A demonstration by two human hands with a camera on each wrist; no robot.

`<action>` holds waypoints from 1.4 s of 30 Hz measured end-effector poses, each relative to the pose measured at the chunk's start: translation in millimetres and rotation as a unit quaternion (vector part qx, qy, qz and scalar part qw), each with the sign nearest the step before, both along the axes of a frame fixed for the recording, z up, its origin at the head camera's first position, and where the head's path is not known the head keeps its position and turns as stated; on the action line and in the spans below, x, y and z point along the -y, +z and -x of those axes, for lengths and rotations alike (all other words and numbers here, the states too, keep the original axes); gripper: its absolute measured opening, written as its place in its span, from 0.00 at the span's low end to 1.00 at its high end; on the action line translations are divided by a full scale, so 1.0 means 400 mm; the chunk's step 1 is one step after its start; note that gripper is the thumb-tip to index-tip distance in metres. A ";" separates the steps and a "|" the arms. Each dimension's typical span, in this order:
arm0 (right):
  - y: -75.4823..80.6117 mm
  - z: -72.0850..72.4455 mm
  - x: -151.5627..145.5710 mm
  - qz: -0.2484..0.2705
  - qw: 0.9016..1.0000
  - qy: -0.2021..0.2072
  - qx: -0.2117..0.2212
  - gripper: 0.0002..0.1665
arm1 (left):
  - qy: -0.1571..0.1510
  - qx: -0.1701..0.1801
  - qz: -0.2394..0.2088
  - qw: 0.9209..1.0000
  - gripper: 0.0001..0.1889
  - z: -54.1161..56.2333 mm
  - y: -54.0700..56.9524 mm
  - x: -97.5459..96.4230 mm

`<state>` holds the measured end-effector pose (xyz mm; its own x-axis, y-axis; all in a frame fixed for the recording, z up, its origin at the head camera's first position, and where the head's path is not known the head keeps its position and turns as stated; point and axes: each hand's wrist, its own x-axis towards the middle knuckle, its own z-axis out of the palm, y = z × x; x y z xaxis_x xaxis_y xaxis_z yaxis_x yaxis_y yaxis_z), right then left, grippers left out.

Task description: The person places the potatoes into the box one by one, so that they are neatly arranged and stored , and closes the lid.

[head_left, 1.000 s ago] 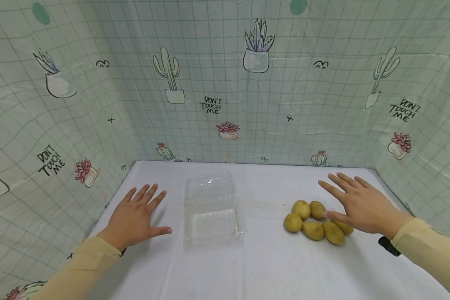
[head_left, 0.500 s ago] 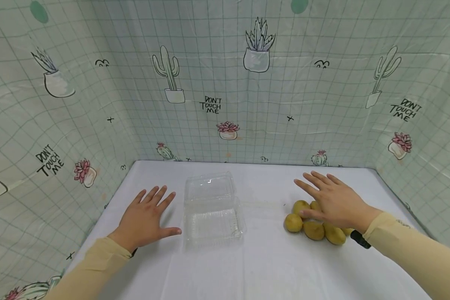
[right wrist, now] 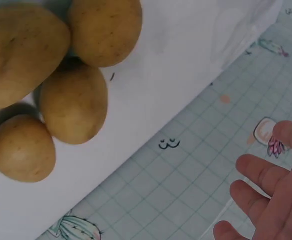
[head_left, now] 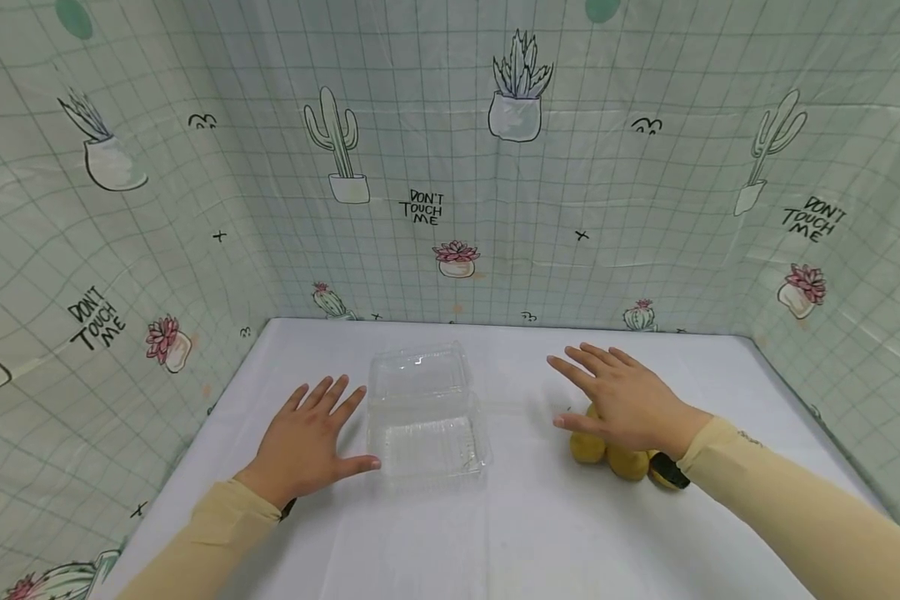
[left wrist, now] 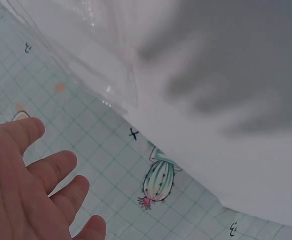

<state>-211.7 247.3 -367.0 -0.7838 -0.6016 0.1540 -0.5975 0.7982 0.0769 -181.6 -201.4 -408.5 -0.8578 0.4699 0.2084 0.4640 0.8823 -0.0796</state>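
My left hand [head_left: 303, 446] hovers with spread fingers just left of a clear plastic clamshell container [head_left: 427, 450], whose lid is folded back. In the left wrist view the container's edge [left wrist: 105, 100] shows at the top, and the left hand [left wrist: 30, 185] holds nothing. My right hand [head_left: 626, 400], fingers spread, is above a group of potatoes [head_left: 587, 447] and hides part of them. Several potatoes [right wrist: 75, 102] appear in the right wrist view, apart from the right hand [right wrist: 273, 185].
A white table [head_left: 450, 542] carries the container left of centre and the potatoes at the right. Fabric walls [head_left: 540, 192] with a grid and printed cacti stand at the back and both sides.
Both hands have moved inward: the left hand rightward towards the container, the right hand leftward over the potatoes. Container and potatoes have stayed in place.
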 end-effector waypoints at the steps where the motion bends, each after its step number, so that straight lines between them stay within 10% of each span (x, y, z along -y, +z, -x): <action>1: 0.000 0.001 0.006 0.002 1.000 0.001 0.001 0.51 | 0.001 0.002 -0.002 1.000 0.53 -0.001 -0.002 -0.002; 42: -0.124 -0.011 0.226 0.081 0.972 -0.023 0.218 0.56 | 0.020 0.076 -0.069 0.994 0.61 -0.030 -0.063 -0.082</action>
<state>-207.5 156.9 -416.4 -0.8217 -0.5594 -0.1091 -0.5079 0.8055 -0.3054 -169.8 -168.5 -433.9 -0.9017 0.4109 0.1346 0.4259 0.8978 0.1122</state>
